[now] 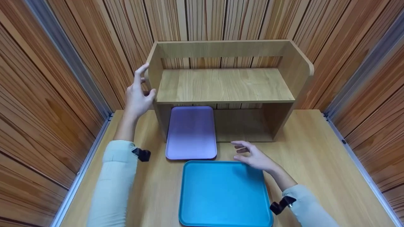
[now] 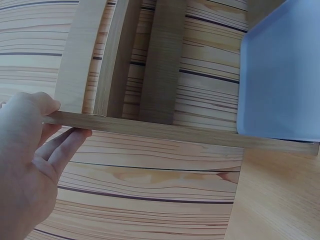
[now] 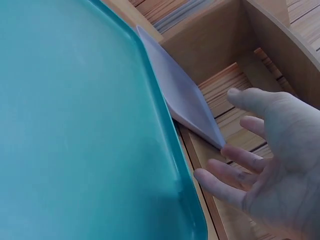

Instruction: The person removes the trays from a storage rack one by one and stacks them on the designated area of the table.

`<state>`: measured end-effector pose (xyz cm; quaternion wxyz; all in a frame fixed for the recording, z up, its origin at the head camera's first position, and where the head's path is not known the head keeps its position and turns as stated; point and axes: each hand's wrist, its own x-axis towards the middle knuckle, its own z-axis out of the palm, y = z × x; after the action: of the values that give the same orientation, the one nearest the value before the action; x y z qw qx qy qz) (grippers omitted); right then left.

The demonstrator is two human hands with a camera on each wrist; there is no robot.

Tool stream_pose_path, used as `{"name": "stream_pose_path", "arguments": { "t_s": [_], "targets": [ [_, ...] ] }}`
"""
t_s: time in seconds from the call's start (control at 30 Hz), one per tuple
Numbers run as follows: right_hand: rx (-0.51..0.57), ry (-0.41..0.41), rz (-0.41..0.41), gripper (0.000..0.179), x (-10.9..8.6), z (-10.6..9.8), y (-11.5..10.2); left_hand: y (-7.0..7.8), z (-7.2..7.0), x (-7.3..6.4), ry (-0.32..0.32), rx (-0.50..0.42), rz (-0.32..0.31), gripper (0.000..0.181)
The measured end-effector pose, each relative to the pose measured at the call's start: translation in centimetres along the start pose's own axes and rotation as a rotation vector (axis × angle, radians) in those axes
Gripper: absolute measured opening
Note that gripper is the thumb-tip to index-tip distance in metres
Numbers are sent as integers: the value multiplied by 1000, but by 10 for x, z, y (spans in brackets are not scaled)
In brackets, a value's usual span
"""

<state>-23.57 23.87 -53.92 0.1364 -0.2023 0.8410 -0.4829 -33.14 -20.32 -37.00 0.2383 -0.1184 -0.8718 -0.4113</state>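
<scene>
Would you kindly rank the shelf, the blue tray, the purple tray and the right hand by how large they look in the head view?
1. Shelf, clearly the largest
2. Blue tray, lying nearest the camera of the two trays
3. Purple tray
4. Right hand

One purple tray point(image 1: 191, 132), one blue tray point(image 1: 224, 192), one wooden shelf unit point(image 1: 221, 49)

Trays: two, purple far, blue near. Shelf unit: one; side panels two, left side panel point(image 1: 155, 69) and right side panel point(image 1: 296, 64); horizontal boards two, upper board point(image 1: 224, 85) and lower board point(image 1: 243, 124). Hands: two, left hand point(image 1: 137, 97) and right hand point(image 1: 257, 157). Sleeves, pale: two, left sleeve point(image 1: 115, 176) and right sleeve point(image 1: 311, 203). Black wrist devices: two, left device point(image 1: 143, 155) and right device point(image 1: 277, 207). Table point(image 1: 315, 157): one. Wood-panelled walls: three, left wall point(image 1: 41, 85), far wall point(image 1: 205, 19), right wall point(image 1: 375, 119). Grey metal strips: four, left upright strip point(image 1: 71, 53), left table-edge strip point(image 1: 82, 170), right upright strip point(image 1: 371, 64), right table-edge strip point(image 1: 359, 164).
</scene>
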Motion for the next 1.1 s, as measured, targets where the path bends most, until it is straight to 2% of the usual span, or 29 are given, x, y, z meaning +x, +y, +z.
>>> {"name": "stream_pose_path", "arguments": {
  "t_s": [0.23, 0.47, 0.77, 0.93, 1.1],
  "targets": [
    [30, -5, 4, 60, 6, 6, -10, 1, 1, -1, -12, -3, 3, 80],
    [32, -14, -10, 59, 16, 12, -21, 1, 1, 0, -24, -40, -27, 82],
    [26, -7, -18, 64, 34, 24, -30, 0, 2, 0, -16, -25, -13, 81],
    [54, 17, -48, 63, 47, 29, -27, -1, 2, 0, -6, -16, 11, 79],
    [99, 73, -31, 62, 59, 33, -23, -1, 1, 0, -9, -37, 8, 81]
  ]
}}
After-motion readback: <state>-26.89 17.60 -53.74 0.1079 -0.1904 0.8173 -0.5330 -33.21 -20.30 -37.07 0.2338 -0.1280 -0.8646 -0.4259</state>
